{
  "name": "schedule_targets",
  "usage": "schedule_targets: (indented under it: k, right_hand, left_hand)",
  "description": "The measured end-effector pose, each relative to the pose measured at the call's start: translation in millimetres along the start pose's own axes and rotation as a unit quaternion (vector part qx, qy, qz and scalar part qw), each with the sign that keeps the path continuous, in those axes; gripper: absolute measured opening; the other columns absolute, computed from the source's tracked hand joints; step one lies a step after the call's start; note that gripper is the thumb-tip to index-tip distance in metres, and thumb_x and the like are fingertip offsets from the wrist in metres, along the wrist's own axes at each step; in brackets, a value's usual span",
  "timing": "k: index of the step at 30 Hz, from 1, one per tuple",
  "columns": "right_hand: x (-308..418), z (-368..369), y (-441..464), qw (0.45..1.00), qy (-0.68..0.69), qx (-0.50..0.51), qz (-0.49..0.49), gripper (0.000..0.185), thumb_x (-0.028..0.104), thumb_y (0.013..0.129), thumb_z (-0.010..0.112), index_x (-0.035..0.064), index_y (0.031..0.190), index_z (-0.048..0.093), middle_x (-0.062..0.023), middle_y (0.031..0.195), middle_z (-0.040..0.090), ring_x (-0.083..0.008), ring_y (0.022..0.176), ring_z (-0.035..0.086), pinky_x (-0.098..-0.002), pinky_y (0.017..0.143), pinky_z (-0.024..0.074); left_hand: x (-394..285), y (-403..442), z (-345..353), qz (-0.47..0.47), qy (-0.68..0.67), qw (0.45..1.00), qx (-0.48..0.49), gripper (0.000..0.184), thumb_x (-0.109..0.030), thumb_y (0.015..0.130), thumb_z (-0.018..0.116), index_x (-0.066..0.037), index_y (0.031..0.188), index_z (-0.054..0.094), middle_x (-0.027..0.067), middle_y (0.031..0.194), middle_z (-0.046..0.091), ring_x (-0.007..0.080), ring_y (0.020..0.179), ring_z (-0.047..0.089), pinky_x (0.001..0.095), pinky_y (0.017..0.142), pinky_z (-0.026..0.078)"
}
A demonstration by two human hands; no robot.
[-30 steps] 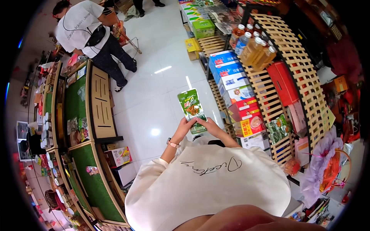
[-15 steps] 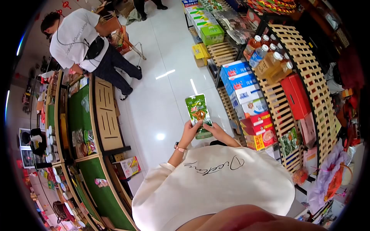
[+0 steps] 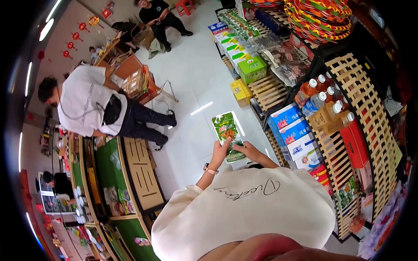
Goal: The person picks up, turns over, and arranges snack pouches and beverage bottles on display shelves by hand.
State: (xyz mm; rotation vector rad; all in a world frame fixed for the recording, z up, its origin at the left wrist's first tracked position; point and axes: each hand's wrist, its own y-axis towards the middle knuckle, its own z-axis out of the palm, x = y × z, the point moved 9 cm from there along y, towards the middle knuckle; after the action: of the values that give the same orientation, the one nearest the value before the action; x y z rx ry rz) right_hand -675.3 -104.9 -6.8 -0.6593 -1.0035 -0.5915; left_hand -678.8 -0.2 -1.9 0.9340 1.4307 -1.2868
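Observation:
A green snack packet (image 3: 226, 125) with printed food on its front is held out ahead of my chest, over the tiled floor. My left hand (image 3: 220, 153) grips its left edge, thumb lying on the front. On the other side my right hand (image 3: 249, 152) pinches the lower right edge, also with the thumb in front. The packet's lower part shows between the hands; the fingers behind it are hidden. A watch (image 3: 206, 166) sits on my left wrist.
Right of me, slatted shelves (image 3: 328, 150) carry drink bottles (image 3: 322, 98), milk cartons (image 3: 287, 117) and a red box (image 3: 355, 145). At left stands a green-lined shelf (image 3: 109, 154); beside it a person in a white shirt (image 3: 85, 102) bends over. Another person (image 3: 154, 15) sits farther back.
The view has shifted, showing more of the far room, including a seated person and a red stool. Both hands still hold the packet, almost in the same place before me.

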Motion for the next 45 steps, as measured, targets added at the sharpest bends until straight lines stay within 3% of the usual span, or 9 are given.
schedule_targets:
  k: [6,10,12,22,30,34,35,39,45]
  right_hand:
    - [15,-30,46,1.0,0.002,-0.015,0.025,0.034,0.03,0.084,0.052,-0.0023,0.094,0.057,-0.0042,0.082,0.059,-0.0088,0.074,0.053,-0.0238,0.067,0.0425]
    - [8,-42,81,0.998,-0.018,-0.017,0.06,0.033,0.029,0.085,0.052,-0.0019,0.093,0.056,-0.003,0.082,0.058,-0.0084,0.072,0.053,-0.0231,0.066,0.043]
    - [10,-46,107,0.998,-0.027,-0.018,0.054,0.031,0.028,0.084,0.053,-0.0013,0.093,0.056,-0.0027,0.082,0.058,-0.0081,0.073,0.053,-0.0229,0.065,0.0427]
    - [56,-31,276,0.997,-0.038,-0.059,0.043,0.03,0.027,0.084,0.053,-0.0012,0.095,0.056,-0.0016,0.085,0.057,-0.0071,0.077,0.05,-0.0225,0.068,0.0413]
    - [110,-26,395,0.991,-0.076,-0.106,0.007,0.032,0.028,0.083,0.054,-0.0017,0.095,0.057,-0.0028,0.083,0.059,-0.0077,0.074,0.051,-0.0234,0.066,0.0422]
    - [119,-35,417,0.991,-0.018,-0.132,-0.006,0.029,0.026,0.082,0.057,0.0004,0.096,0.057,-0.0008,0.084,0.058,-0.0063,0.074,0.049,-0.0224,0.065,0.0414]
    - [114,-42,424,0.987,-0.035,-0.15,-0.04,0.029,0.029,0.082,0.056,0.0014,0.091,0.058,0.0023,0.073,0.055,-0.005,0.065,0.046,-0.0218,0.056,0.0385]
    - [89,-78,434,0.98,-0.096,-0.154,0.078,0.029,0.033,0.083,0.054,0.0048,0.078,0.059,0.0068,0.059,0.044,-0.0034,0.053,0.036,-0.021,0.045,0.0272]
    - [115,-126,469,0.984,0.065,-0.165,0.013,0.02,0.025,0.084,0.055,0.0047,0.087,0.056,-0.0002,0.069,0.055,-0.0077,0.061,0.052,-0.0224,0.056,0.0432]
  left_hand:
    - [-9,58,6,-0.038,-0.084,0.996,-0.017,0.032,-0.032,0.086,0.05,-0.001,0.078,0.058,-0.0022,0.065,0.054,0.0045,0.056,0.044,0.0209,0.049,0.036]
    - [8,88,-18,-0.081,0.015,0.996,-0.03,0.032,-0.031,0.086,0.049,-0.002,0.077,0.057,-0.0033,0.06,0.05,0.0041,0.053,0.04,0.0216,0.044,0.031]
    - [-13,108,-17,-0.036,-0.044,0.998,-0.014,0.032,-0.031,0.086,0.049,-0.002,0.074,0.057,-0.0043,0.057,0.047,0.0036,0.05,0.037,0.0221,0.043,0.029]
    - [-38,259,-119,-0.055,0.012,0.998,0.004,0.034,-0.037,0.086,0.049,-0.003,0.081,0.054,-0.0058,0.058,0.043,0.0023,0.049,0.033,0.0196,0.042,0.025]
    - [-108,385,-162,0.007,-0.026,0.991,0.133,0.036,-0.037,0.085,0.049,-0.002,0.088,0.056,-0.0007,0.07,0.054,0.0038,0.057,0.044,0.0199,0.046,0.034]
    - [-109,426,-164,-0.031,0.148,0.961,0.231,0.036,-0.034,0.087,0.047,0.001,0.088,0.056,0.0004,0.072,0.057,0.0045,0.062,0.047,0.0207,0.053,0.039]
    - [-122,433,-155,0.014,0.08,0.973,0.214,0.035,-0.032,0.087,0.047,0.002,0.086,0.057,-0.0001,0.071,0.056,0.0041,0.061,0.047,0.0205,0.053,0.039]
    - [-103,480,-137,-0.027,0.083,0.964,0.251,0.031,-0.027,0.087,0.048,0.002,0.089,0.057,0.0006,0.074,0.057,0.0052,0.063,0.048,0.0216,0.055,0.04]
    - [-119,546,-90,0.001,0.128,0.938,0.323,0.029,-0.026,0.088,0.047,0.001,0.092,0.057,0.0008,0.078,0.058,0.0056,0.068,0.049,0.0212,0.059,0.041]
